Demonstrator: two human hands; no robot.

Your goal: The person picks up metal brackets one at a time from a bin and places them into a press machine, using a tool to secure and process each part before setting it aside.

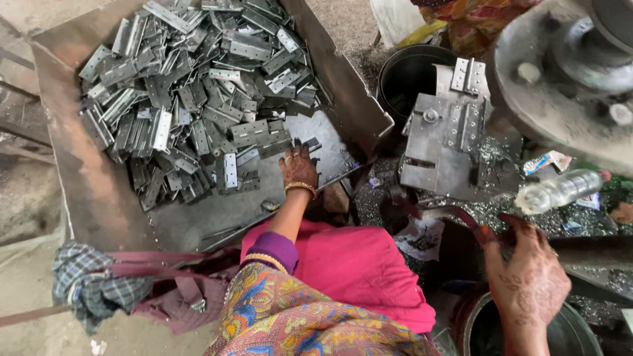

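Head view shows the left hand (299,166) with fingers spread, resting on the metal tray (99,191) just at 5 o'clock of the hinge pile (198,86), holding nothing. The right hand (527,280) is closed around a dark lever handle (461,217). I judge sharp hinge edges could cut the reaching fingers

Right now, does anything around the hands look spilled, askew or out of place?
Yes. A clear plastic bottle lies on its side among metal shavings strewn beside the metal fixture. The hinges sit in a jumbled heap in the tray, where the left hand reaches. The right hand holds a lever.
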